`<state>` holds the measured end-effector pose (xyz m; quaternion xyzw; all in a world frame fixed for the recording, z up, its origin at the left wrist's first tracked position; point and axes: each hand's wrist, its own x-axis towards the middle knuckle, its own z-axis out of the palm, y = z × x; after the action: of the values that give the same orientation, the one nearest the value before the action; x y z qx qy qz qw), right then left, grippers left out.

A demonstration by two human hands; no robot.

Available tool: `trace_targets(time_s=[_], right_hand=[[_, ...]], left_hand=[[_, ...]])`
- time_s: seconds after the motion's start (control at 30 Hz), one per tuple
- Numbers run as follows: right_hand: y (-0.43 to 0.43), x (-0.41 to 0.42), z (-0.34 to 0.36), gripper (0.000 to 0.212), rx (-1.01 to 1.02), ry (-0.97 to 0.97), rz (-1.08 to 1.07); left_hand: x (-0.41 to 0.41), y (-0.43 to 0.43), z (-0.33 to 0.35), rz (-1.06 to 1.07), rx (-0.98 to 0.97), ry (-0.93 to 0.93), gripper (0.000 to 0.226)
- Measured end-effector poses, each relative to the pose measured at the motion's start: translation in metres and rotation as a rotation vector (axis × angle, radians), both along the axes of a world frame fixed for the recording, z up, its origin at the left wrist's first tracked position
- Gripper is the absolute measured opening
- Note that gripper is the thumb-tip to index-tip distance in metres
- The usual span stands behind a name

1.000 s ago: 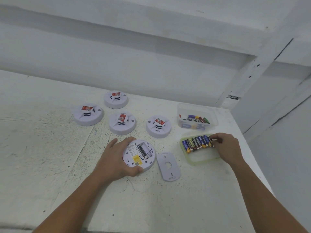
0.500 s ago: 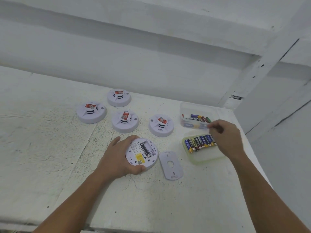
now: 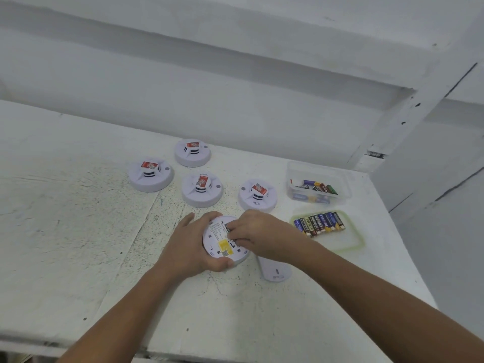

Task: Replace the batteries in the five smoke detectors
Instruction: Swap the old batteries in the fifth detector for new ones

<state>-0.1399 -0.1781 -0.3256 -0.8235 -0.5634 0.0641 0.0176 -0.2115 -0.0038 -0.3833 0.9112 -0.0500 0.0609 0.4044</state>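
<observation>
At table [image 3: 78, 231] centre | left hand [image 3: 191, 248] grips upturned smoke detector [image 3: 222, 248] by its rim | right hand [image 3: 258, 231] fingers curl over its battery bay [image 3: 232, 242], pinch cannot be determined | battery row [image 3: 319, 224] lies in green-rimmed tray [image 3: 352, 246], just right.

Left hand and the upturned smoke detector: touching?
Touching. The head view shows the left hand with thumb and fingers curled round the rim of the upturned smoke detector, with no gap between them.

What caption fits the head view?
Left hand grips an upturned smoke detector while right hand works at its back.
</observation>
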Motion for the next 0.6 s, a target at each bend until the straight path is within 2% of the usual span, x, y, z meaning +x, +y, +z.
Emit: trace_targets(time_s=[0.13,0.37,0.5,0.6], right_hand=[[0.002,0.004,0.002,0.016,-0.132,-0.088,0.066],[0.002,0.005,0.008,0.034,-0.301,-0.189,0.155],[-0.001,0.005,0.005,0.029,-0.28,-0.203,0.174],[-0.002,0.002,0.007,0.025,-0.257,-0.125,0.165]], left_hand=[[0.002,0.003,-0.007,0.001,-0.007,-0.002,0.087],[0.004,0.004,-0.009,-0.013,-0.001,-0.022,0.085],[0.006,0.006,-0.011,-0.017,0.005,-0.015,0.085],[0.007,0.008,-0.013,-0.013,0.012,-0.02,0.084]])
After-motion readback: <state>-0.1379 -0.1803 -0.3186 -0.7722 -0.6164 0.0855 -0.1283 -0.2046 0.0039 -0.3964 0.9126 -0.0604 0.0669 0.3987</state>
